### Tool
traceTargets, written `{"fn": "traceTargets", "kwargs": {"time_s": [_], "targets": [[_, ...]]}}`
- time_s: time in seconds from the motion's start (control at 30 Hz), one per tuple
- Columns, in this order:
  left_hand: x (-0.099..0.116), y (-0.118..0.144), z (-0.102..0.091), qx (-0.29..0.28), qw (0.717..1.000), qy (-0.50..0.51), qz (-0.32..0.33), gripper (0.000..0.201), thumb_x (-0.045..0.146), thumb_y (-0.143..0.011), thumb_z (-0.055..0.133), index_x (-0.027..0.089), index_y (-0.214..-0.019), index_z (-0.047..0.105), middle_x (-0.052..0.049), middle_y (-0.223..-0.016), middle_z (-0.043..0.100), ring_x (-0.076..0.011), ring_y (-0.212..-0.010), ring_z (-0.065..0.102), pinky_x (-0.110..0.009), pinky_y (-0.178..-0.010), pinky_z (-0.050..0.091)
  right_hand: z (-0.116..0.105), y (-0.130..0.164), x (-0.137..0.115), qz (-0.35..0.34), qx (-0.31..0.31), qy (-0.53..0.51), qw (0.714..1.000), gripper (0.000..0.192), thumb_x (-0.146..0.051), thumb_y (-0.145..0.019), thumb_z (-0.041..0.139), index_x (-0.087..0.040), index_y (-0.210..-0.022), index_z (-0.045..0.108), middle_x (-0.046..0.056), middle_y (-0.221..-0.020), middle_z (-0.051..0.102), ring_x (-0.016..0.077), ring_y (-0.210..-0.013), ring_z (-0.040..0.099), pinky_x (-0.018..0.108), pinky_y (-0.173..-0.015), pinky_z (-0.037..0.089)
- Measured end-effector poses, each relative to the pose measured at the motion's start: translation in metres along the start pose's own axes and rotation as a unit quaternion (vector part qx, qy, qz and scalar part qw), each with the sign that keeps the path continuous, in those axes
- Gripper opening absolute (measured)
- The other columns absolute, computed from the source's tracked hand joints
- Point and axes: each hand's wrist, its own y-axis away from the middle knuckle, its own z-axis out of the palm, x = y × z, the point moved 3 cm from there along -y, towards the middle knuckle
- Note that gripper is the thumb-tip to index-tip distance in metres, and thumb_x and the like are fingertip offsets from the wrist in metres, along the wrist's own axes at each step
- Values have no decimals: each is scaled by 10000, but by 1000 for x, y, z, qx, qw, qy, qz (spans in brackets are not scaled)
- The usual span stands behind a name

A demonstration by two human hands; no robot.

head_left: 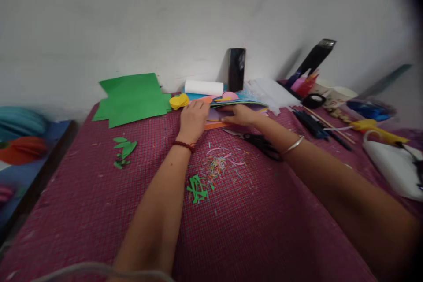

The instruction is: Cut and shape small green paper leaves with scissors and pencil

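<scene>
Left hand (pixel 193 119) lies flat, fingers together, on the paper stack (pixel 231 105); right hand (pixel 240 115) pinches its edge; sheets may slide toward the scissors (pixel 254 139) at five o'clock.

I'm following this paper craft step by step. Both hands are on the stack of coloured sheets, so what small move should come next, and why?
Probably slide one sheet free. The left hand lies flat on the stack of coloured sheets, steadying it, while the right hand has its fingers at the stack's near edge. Neither hand has lifted anything yet, and the scissors lie untouched nearby.
</scene>
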Motion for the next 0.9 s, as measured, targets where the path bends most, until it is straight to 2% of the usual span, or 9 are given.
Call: {"fn": "traceTargets", "kwargs": {"time_s": [0.17, 0.33, 0.47, 0.57, 0.7, 0.9], "targets": [[-5, 0, 2, 8, 1000, 9, -6, 189, 206, -922, 419, 161, -896, 601, -113, -886, 632, -258, -874, 557, -372, -717, 431, -11, -6, 3, -12, -39, 38, 998, 455, -282, -767, 619, -158, -1204, 638, 100, -1178, 660, 242, -993, 621, 345, -879, 474], [-7, 1, 3, 17, 1000, 12, -11, 189, 254, -928, 424, 179, -872, 589, -95, -877, 633, -248, -867, 562, -353, -707, 431, -19, -10, 2, -43, -64, 51, 996, 352, -229, -785, 596, -130, -1112, 681, 105, -1080, 695, 211, -927, 620, 297, -798, 450], [-8, 2, 3, 17, 1000, 7, -11, 184, 262, -927, 427, 189, -863, 583, -86, -867, 632, -245, -858, 565, -349, -711, 429, -19, -7, -2, -58, -45, 47, 996, 263, -182, -846, 512, -134, -1023, 700, 86, -1000, 709, 172, -863, 615, 276, -780, 437], [-7, 2, 2, 14, 1000, 12, -8, 179, 261, -924, 427, 193, -861, 581, -91, -878, 634, -253, -867, 563, -352, -721, 426, -12, 1, -7, -56, -16, 53, 997, 271, -185, -875, 475, -135, -1037, 687, 99, -1028, 695, 179, -892, 615, 292, -813, 436], [-7, 2, 3, 11, 1000, 16, -3, 193, 266, -926, 415, 195, -864, 583, -97, -879, 631, -259, -876, 557, -362, -736, 426, -1, 10, -12, -43, 24, 82, 995, 325, -288, -866, 544, -143, -1142, 636, 119, -1107, 667, 216, -960, 617, 324, -838, 448], [-7, 2, 4, 12, 1000, -1, -5, 183, 265, -920, 430, 191, -856, 585, -88, -874, 630, -253, -860, 559, -352, -714, 424, 4, 10, -12, -3, 38, 79, 996, 358, -304, -840, 590, -153, -1163, 625, 123, -1142, 659, 240, -1013, 615, 358, -881, 455]]}}
